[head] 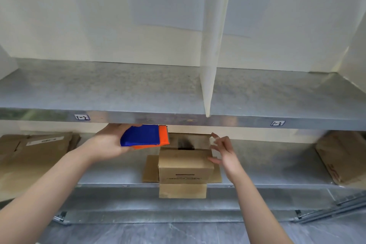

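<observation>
A small open cardboard box (185,166) stands on the lower metal shelf (267,174), its flaps folded outward and its front flap hanging over the shelf edge. My left hand (108,142) holds a flat blue and orange packet (145,136) just above and left of the box's opening. My right hand (222,150) is at the box's right side, fingers spread and loosely bent, touching the right flap near the rim. The inside of the box looks dark; I cannot tell what it holds.
Flattened brown cardboard (37,148) lies on the lower shelf at left, and another brown carton (342,156) at right. The upper metal shelf (118,89) has a white divider panel (213,45) and small labels on its front edge. Grey floor lies below.
</observation>
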